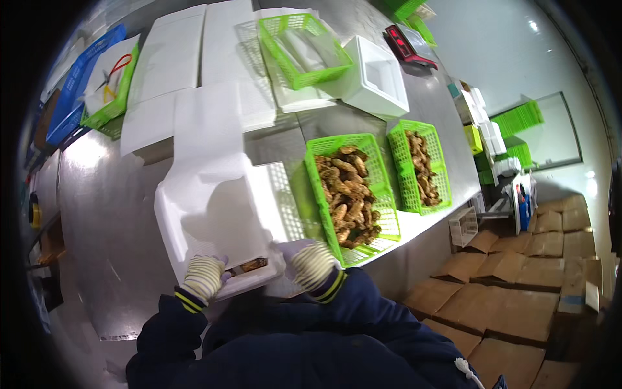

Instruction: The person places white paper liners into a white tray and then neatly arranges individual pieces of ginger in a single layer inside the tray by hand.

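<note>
A white foam box (167, 214) stands in front of me on the steel table. A thin white foam sheet (228, 219) lines it, its far end draped out over the far rim. At the near end, a few brown mushrooms (254, 265) show beyond the sheet's edge. My gloved left hand (204, 277) is at the near left inside the box, fingers at the sheet's edge. My gloved right hand (308, 262) touches the box's near right corner; its fingertips are blurred. To the right, a green plastic basket (391, 219) holds many brown mushrooms (347, 189).
A second green basket (403, 187) of mushrooms stands farther right. Beyond are an empty foam box (357, 87), a red digital scale (410, 46), a basket of white sheets (303, 80) and stacked foam sheets (167, 53). Scissors (114, 73) lie far left. Cardboard boxes (515, 311) fill the right.
</note>
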A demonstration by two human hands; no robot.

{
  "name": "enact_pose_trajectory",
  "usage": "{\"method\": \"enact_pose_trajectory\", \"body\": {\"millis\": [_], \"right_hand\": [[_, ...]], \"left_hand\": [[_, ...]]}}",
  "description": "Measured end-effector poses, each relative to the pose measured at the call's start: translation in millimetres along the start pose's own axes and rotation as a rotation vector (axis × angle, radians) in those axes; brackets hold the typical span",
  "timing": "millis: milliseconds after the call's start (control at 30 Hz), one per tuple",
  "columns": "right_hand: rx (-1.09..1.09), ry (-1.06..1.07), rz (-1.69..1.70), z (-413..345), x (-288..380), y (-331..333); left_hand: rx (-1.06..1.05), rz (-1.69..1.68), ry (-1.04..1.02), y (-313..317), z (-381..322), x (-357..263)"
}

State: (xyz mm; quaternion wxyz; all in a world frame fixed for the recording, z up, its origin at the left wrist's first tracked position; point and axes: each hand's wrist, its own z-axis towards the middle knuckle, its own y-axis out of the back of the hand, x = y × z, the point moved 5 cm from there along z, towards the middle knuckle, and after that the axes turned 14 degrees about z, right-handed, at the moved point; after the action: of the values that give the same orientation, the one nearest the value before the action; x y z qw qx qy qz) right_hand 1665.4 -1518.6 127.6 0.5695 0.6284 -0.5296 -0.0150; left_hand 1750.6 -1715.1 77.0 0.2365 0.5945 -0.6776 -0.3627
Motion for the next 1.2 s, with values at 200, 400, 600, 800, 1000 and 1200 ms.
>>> {"method": "enact_pose_trajectory", "body": {"millis": [200, 400, 600, 800, 1000, 1200], "right_hand": [[-0.222, -0.855, -0.269, -87, -197, 51], [0.014, -1.112, -0.187, -71, -277, 30], [0.020, -0.984, -0.245, -71, -260, 53], [-0.217, -0.993, -0.216, -80, -232, 81], [-0.446, -0.634, -0.137, -83, -255, 49], [-0.512, 0.044, 0.448, -33, -63, 91]], "left_hand": [[-0.124, -0.060, 0.052, -9, 8, -6], [-0.302, -0.137, 0.000, 12, 8, -15], [-0.388, -0.165, 0.030, 5, 3, -2], [-0.375, -0.254, 0.067, 9, -5, 8], [-0.427, -0.297, 0.076, 5, -11, 16], [-0.159, -0.226, 0.109, -11, -8, 13]]}}
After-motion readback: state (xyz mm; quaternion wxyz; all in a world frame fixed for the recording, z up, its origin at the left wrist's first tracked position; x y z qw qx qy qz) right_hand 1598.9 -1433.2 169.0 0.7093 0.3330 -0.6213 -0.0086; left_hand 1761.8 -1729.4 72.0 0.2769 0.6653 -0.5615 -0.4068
